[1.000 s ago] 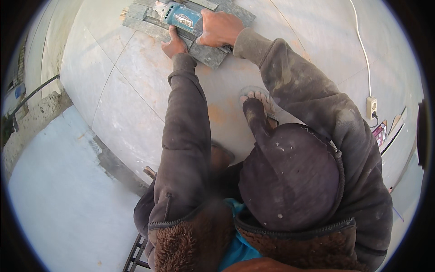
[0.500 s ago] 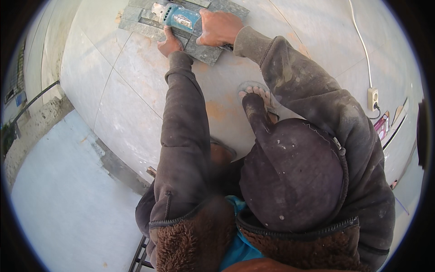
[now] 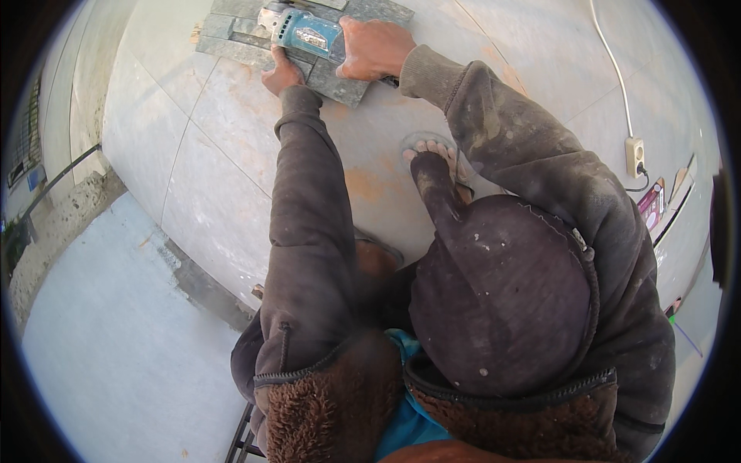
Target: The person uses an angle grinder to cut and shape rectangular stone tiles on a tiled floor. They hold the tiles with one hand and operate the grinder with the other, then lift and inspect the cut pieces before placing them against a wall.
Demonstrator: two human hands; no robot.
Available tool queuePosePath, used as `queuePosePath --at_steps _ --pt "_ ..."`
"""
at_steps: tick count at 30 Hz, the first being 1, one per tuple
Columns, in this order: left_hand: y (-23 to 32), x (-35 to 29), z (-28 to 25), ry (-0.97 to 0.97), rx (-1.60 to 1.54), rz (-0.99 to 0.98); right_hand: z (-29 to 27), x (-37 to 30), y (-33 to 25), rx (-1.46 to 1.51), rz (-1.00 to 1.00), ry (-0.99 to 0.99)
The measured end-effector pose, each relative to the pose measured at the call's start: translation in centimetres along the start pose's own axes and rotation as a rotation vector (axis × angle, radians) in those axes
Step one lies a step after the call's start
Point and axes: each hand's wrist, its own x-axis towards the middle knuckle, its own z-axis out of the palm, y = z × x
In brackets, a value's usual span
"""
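Observation:
Across the top of the head view lies a grey-green stone cladding panel point(image 3: 224, 48), made of strips with a stepped outline. My right hand point(image 3: 376, 49) is wrapped round the rear body of a teal angle grinder point(image 3: 312, 35), held low over the panel. The grinder's head points left; its disc cannot be made out. At the panel's near edge is my left hand point(image 3: 283, 75), gripping it, one finger reaching up close to the grinder's head. Part of that grip is hidden.
Large pale floor tiles point(image 3: 224, 154) with orange dust stretch around the panel. My sandalled foot point(image 3: 432, 150) stands near it. At right, a white cable runs to a socket block point(image 3: 634, 157), near a purple box point(image 3: 652, 202). A light-blue surface point(image 3: 116, 309) lies at left.
The panel, grinder and both hands sit slightly farther left in the picture. Both hands keep their holds.

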Motion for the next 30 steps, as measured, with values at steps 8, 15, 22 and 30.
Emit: queuePosePath --at_steps 8,15,22,30 --pt "0.1 0.0 0.4 0.04 0.004 0.001 0.2 -0.8 0.8 -0.022 0.002 0.005" --pt "-0.5 0.9 0.1 0.01 -0.056 -0.017 0.0 -1.9 0.9 -0.015 -0.012 0.021" --pt "0.3 0.1 -0.3 0.014 -0.089 0.011 -0.1 -2.4 1.4 -0.011 -0.005 -0.021" --pt "0.4 0.0 -0.1 0.043 -0.053 0.012 -0.1 -3.3 2.0 -0.049 0.001 -0.011"
